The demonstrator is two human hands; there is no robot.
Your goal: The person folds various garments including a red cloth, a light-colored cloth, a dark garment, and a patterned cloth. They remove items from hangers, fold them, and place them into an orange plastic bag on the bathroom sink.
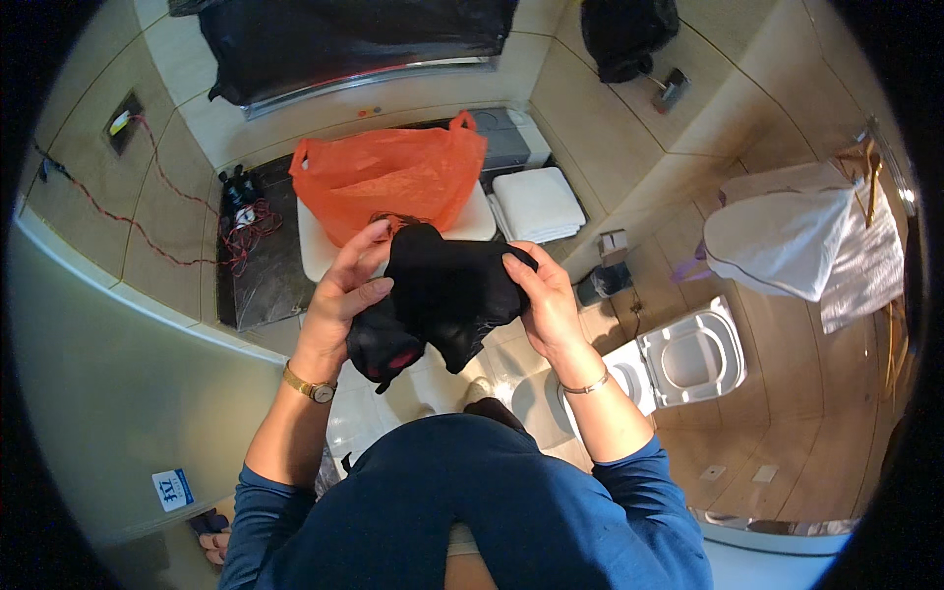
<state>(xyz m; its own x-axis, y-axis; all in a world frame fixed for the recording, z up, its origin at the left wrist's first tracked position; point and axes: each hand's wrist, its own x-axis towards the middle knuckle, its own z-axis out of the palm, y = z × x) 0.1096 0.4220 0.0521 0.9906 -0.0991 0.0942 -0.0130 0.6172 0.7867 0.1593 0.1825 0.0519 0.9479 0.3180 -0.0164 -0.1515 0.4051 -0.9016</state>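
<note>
Between my hands hangs a soft black cloth garment [454,280], bunched and folded, with a dark red patch low on its left part. Its exact kind cannot be made out. My left hand [344,285] is closed on its upper left edge, the thumb pointing across toward the cloth. On the opposite side, my right hand [547,300] pinches its right end between thumb and fingers. Just beyond the garment, an orange plastic bag [393,172] with two handles lies over a white washbasin [313,246], its near part hidden by my left fingers and the cloth.
Folded white towels [539,205] sit right of the basin on a dark counter [270,285]. Tangled red cords [251,236] lie at its left, running to a wall socket [123,123]. A toilet [693,356] with its lid up stands at right. Black sheeting [354,44] covers the far wall.
</note>
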